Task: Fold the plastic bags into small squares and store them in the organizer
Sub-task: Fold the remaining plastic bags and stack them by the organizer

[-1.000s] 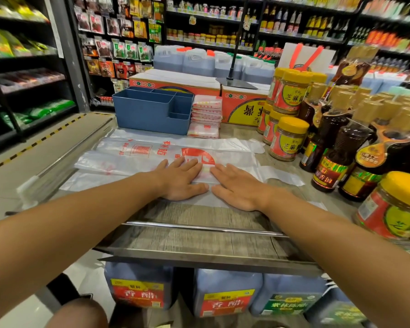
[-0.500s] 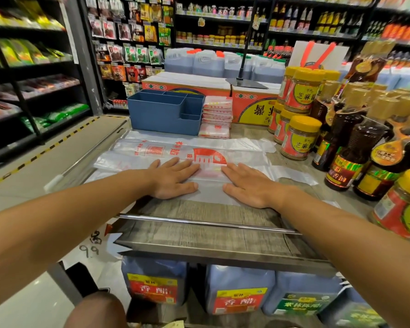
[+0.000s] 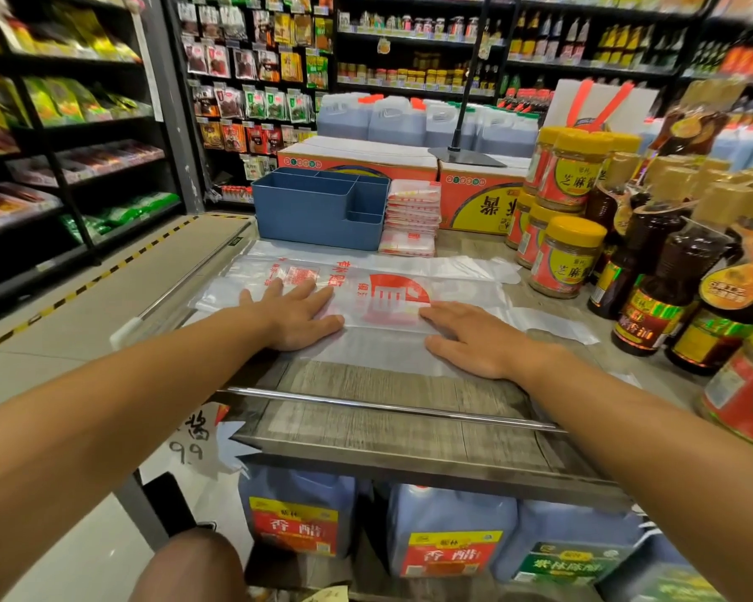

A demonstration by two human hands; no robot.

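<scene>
A clear plastic bag [image 3: 388,306] with red print lies flat along the wooden shelf top [image 3: 392,410], folded lengthwise into a strip. My left hand [image 3: 296,315] presses flat on its left part, fingers straight. My right hand [image 3: 474,336] presses flat on the bag right of the red logo. A blue organizer [image 3: 322,210] with several compartments stands behind the bag. Beside it on the right sits a stack of folded bags [image 3: 411,219].
Yellow-lidded jars [image 3: 566,254] and dark sauce bottles [image 3: 661,288] crowd the right side of the shelf. Red cartons [image 3: 474,197] stand at the back. A metal rail [image 3: 392,408] runs along the front. Vinegar jugs [image 3: 296,510] sit below. The aisle floor lies to the left.
Both hands have slid apart along the bag, the left one to the left and the right one to the right, uncovering the red logo. The camera moved closer.
</scene>
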